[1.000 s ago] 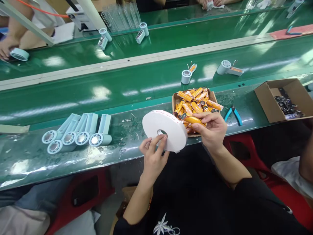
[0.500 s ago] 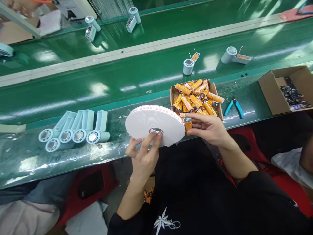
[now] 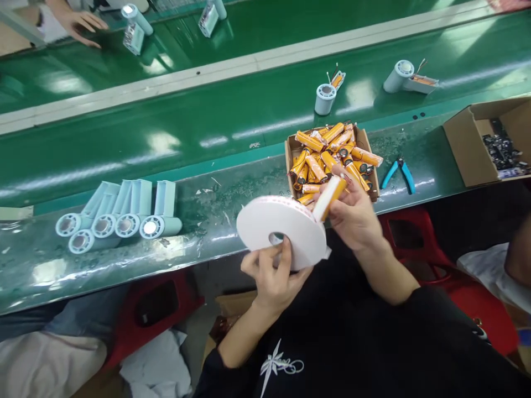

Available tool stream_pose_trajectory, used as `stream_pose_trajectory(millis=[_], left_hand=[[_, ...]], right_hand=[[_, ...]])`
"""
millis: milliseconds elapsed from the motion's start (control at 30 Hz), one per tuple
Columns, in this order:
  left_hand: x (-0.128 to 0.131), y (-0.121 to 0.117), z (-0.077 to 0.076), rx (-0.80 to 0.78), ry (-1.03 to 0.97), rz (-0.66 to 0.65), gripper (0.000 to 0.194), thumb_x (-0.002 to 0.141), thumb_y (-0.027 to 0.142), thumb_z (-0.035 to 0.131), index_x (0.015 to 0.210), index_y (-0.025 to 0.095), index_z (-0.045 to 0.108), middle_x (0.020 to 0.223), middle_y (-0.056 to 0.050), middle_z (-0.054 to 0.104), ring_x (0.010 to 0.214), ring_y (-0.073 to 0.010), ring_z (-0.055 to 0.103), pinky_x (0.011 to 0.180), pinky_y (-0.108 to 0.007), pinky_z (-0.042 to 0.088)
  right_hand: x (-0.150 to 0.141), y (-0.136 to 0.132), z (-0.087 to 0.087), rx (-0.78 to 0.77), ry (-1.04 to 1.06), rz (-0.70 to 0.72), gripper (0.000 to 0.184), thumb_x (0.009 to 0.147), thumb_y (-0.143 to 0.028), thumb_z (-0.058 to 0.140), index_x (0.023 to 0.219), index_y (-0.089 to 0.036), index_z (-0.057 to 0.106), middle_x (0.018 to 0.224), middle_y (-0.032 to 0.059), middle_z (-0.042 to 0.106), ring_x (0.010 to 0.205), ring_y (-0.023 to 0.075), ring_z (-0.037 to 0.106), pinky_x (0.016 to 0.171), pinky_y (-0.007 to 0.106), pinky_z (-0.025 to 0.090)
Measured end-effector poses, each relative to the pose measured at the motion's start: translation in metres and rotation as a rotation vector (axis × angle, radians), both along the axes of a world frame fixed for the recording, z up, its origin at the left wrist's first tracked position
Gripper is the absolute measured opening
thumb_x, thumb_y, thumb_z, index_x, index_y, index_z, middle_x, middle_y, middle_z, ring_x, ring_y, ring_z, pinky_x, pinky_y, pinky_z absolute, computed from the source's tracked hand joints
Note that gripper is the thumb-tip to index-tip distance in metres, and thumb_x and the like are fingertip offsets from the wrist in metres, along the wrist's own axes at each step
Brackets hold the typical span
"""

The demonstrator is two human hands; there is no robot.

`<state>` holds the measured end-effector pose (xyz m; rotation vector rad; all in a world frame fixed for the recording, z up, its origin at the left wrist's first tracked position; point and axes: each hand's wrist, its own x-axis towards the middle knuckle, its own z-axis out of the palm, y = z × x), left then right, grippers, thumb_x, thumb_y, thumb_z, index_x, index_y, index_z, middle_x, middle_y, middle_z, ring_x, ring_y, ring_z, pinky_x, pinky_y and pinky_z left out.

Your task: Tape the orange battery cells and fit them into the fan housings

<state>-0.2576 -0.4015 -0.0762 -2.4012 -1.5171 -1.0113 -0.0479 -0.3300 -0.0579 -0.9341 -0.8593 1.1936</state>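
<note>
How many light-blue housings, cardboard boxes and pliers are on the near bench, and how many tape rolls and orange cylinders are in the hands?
Light-blue housings: 5
Cardboard boxes: 2
Pliers: 1
Tape roll, left hand: 1
Orange cylinder, right hand: 1
Total: 10

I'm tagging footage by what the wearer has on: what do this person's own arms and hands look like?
The left hand and right hand are ungloved, with no watch or bracelet visible. Black sleeves end near the elbows, leaving the forearms bare. The black top carries a white star-like design with looping lines.
</note>
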Motion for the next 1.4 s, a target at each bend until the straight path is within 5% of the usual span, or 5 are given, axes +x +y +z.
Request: stream_pose_trajectory(millis=[200,667,900,1200,1400], left_hand=[[-0.046,-0.019,0.001,-0.072,0.062,-0.040,0.086,0.083,0.044,0.095,0.159,0.028,0.058,0.102,-0.012,0.067,0.102,-0.0304,0.053,0.093,-0.047,0.042],[-0.009,0.006,-0.011,-0.009,0.026,-0.013,0.086,0.088,0.040,0.091,0.164,0.026,0.054,0.109,-0.014,0.072,0.107,-0.0303,0.048,0.098,-0.045,0.040],[-0.020,-0.036,-0.011,-0.250,0.089,-0.406,0.043,0.091,0.024,0.082,0.133,0.030,0.077,0.102,-0.005,0.074,0.100,-0.0238,0.052,0.100,-0.040,0.040],[-0.105,0.056,-0.031,-0.467,0.085,-0.048,0.083,0.090,0.053,0.086,0.162,0.030,0.053,0.145,-0.015,0.063,0.141,-0.0391,0.046,0.124,-0.058,0.037],[-0.147,0.076,-0.020,-0.359,0.018,0.336,0.050,0.108,0.054,0.056,0.147,0.023,0.065,0.144,-0.015,0.067,0.142,-0.0354,0.054,0.126,-0.058,0.041]], right_hand=[[0.052,-0.018,0.017,-0.013,-0.139,-0.097,0.071,0.078,-0.044,0.101,0.139,-0.050,0.066,0.114,-0.0012,0.079,0.112,0.0325,0.079,0.103,0.063,0.069],[-0.028,-0.018,-0.019,0.170,-0.078,-0.291,0.053,0.088,-0.046,0.093,0.132,-0.045,0.064,0.119,-0.0043,0.076,0.107,0.0225,0.080,0.103,0.048,0.070],[0.080,0.017,0.009,0.356,-0.176,-0.415,0.043,0.078,-0.046,0.101,0.115,-0.049,0.080,0.114,-0.0081,0.076,0.105,0.0167,0.078,0.090,0.034,0.070],[0.080,-0.002,-0.001,0.217,-0.238,-0.347,0.042,0.077,-0.052,0.100,0.110,-0.061,0.075,0.103,-0.0105,0.079,0.091,0.0183,0.081,0.072,0.033,0.072],[0.102,-0.009,-0.007,0.041,-0.401,-0.325,0.058,0.063,-0.069,0.101,0.115,-0.071,0.075,0.100,-0.0011,0.080,0.085,0.0267,0.078,0.070,0.049,0.069]])
